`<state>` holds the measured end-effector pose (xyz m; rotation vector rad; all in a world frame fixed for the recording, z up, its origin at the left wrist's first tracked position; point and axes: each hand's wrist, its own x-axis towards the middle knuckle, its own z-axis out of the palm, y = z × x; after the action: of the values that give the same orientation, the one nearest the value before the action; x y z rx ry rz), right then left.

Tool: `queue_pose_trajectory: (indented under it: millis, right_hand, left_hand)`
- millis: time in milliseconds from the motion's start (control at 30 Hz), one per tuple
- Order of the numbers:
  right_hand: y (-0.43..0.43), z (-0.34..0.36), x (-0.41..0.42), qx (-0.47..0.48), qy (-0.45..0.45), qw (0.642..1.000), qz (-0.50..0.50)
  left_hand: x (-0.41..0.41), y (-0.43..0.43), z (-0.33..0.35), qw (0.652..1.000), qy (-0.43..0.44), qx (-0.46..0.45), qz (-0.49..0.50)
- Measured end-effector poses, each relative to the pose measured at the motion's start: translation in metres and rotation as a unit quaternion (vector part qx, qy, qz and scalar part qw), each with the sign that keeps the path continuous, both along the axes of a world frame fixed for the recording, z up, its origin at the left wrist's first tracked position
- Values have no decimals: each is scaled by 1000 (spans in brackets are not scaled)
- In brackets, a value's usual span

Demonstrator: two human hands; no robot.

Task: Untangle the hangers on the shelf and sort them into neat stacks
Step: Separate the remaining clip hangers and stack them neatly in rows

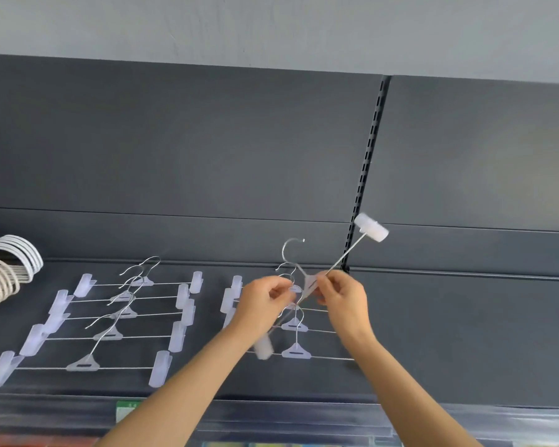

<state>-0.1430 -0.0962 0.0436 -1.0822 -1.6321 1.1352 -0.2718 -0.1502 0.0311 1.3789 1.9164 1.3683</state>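
Above the dark shelf [449, 333], both hands hold a clear clip hanger [371, 227] tilted steeply, one clip up at the right and the other clip [264, 347] low beside my left wrist. My right hand [344, 300] pinches its middle piece near the metal hook [291, 246]. My left hand [265, 301] pinches at the bar or at a hook of the hangers beneath; which one I cannot tell. Under the hands lies a row of several clip hangers [296, 351]. A second neat row of clip hangers [110, 333] lies to the left.
A bunch of white and beige plain hangers [10, 266] sits at the far left of the shelf. A slotted upright rail [367, 169] runs up the dark back panel. The shelf's front edge [271, 411] carries a price strip with a green label [126, 409].
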Motion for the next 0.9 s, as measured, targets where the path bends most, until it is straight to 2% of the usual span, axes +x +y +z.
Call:
queue_pose_trajectory:
  millis: [100, 167, 200, 267, 333, 400, 467, 533, 567, 800, 900]
  right_hand:
    - [5, 13, 16, 52, 7, 998, -15]
    - [5, 14, 25, 150, -72, 986, -9]
    - [5, 11, 28, 236, -136, 962, -25]
    - [4, -6, 32, 395, -275, 875, -49]
    - [4, -34, 33, 477, -354, 804, -21]
    - [2, -57, 32, 502, -375, 779, 8]
    - [1, -71, 31, 519, -372, 769, 20]
    - [-3, -79, 28, 522, -367, 769, 37]
    - [-5, -82, 26, 510, -365, 777, 47]
    - [-18, -104, 30, 432, -356, 824, 88]
    - [-22, -116, 34, 371, -376, 843, 106]
  left_hand:
    - [-29, -10, 7, 999, 5, 3, 53]
    - [-48, -19, 7, 997, -16, 5, 74]
    - [-55, -24, 7, 997, -29, 6, 77]
    - [-61, -31, 7, 995, -62, 22, 77]
    - [-61, -38, 7, 989, -132, 29, 55]
    - [-56, -41, 5, 986, -166, -3, -1]
    - [-49, -44, -1, 990, -80, -86, -74]
    - [-42, -44, -14, 979, 76, -153, -113]
    - [-41, -43, -20, 971, 126, -161, -120]
    - [-42, -58, -56, 959, 215, -152, -99]
    - [-43, -65, -69, 933, 306, -157, -102]
